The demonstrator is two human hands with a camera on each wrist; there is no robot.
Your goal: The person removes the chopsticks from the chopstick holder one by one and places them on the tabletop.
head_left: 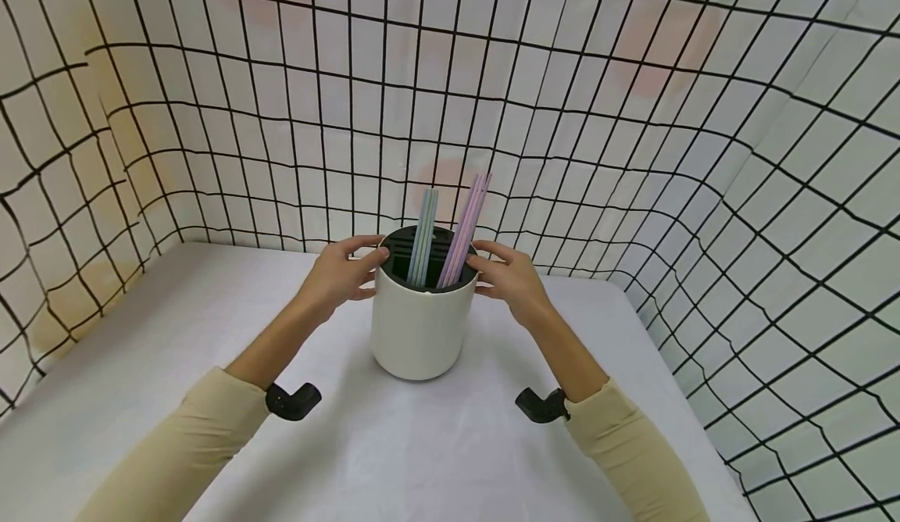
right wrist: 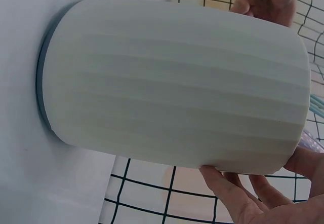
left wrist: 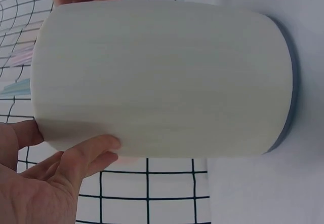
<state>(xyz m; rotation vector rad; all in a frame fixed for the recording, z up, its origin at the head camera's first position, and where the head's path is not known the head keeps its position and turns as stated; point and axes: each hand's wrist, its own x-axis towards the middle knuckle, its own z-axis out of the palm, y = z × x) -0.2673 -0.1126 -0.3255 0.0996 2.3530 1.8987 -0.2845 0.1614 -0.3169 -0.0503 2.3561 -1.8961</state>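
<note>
A white, round utensil holder (head_left: 422,334) with a black slotted insert (head_left: 400,248) stands upright on the table. Slim pale blue-green sticks (head_left: 423,241) and pink-lilac sticks (head_left: 466,233), like chopsticks, rise from the insert and lean to the right. My left hand (head_left: 343,273) grips the holder's upper left side, thumb at the rim and fingers along the wall. On the opposite side my right hand (head_left: 513,278) holds it the same way. In the right wrist view, the right fingers (right wrist: 223,188) press against the white wall (right wrist: 172,87) near its top.
Behind the holder and along both sides runs a black wire grid (head_left: 337,116) backed by pale sheeting. White cloth covers the table (head_left: 436,459). Each forearm carries a black wrist piece, one on the left (head_left: 294,402) and one on the right (head_left: 541,405).
</note>
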